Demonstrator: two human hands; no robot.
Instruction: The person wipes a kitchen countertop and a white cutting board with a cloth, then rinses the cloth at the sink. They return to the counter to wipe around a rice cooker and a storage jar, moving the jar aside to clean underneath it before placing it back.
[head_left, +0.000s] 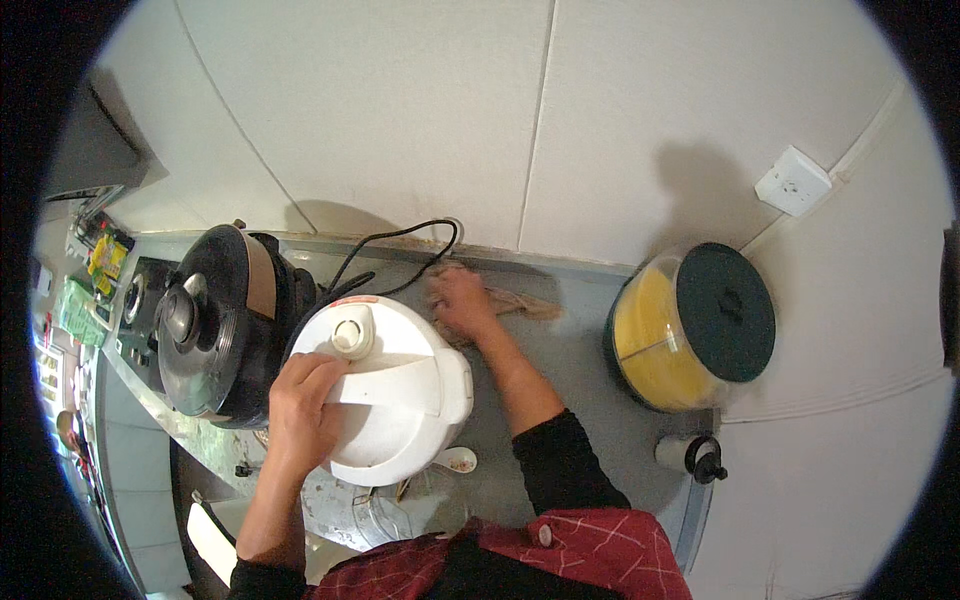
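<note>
My left hand (pixel 303 410) is closed round the handle of a white rice cooker (pixel 385 440), seen from above with its round steam vent on the lid. Whether the cooker stands on the counter or is lifted, I cannot tell. Close to the wall, my right hand (pixel 464 300) presses a crumpled tan cloth (pixel 528 304) onto the grey countertop (pixel 550 350). Its fingers are bent over the cloth and partly hidden. A black cord (pixel 405 232) loops along the wall between the two hands.
Left of the white cooker stands a black electric pot (pixel 210 320) with a domed lid, and beyond it a stove (pixel 135 325). A clear container with yellow contents and a dark lid (pixel 727 312) stands right, near a black-capped jar (pixel 690 457). A white spoon (pixel 457 459) lies near me.
</note>
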